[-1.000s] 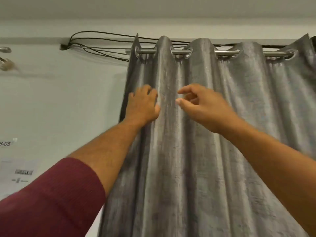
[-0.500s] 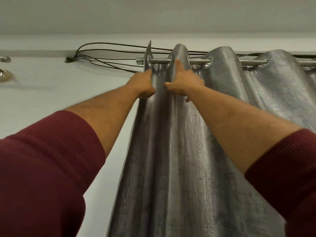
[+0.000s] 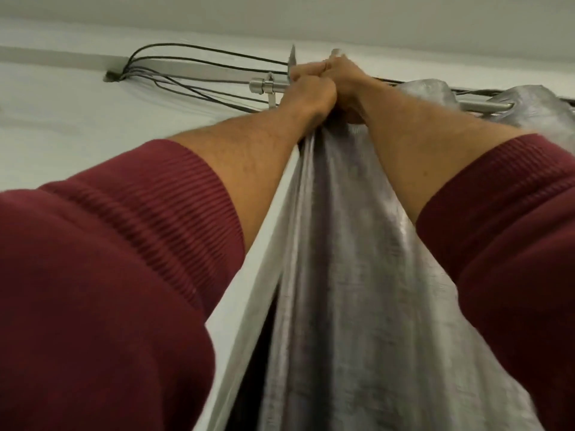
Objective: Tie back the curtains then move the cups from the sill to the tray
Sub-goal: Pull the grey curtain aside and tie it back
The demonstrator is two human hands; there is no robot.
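Observation:
A shiny grey curtain [image 3: 348, 259] hangs from a metal rod [image 3: 264, 86] near the ceiling. My left hand [image 3: 308, 90] and my right hand [image 3: 345, 79] are raised side by side at the curtain's top left edge, fists closed on the bunched fabric right at the rod. Both arms in dark red sleeves reach up across the view. Further right, more curtain folds [image 3: 525, 107] hang on the rod. No cups, sill or tray are in view.
A bundle of black cables [image 3: 186, 73] runs along the wall from a hole at the left toward the rod's end bracket [image 3: 270, 94]. A pale wall lies to the left and the ceiling above.
Both hands have risen from the upper folds to the curtain's top at the rod and closed together on the fabric. The folds at the left end are now bunched tighter.

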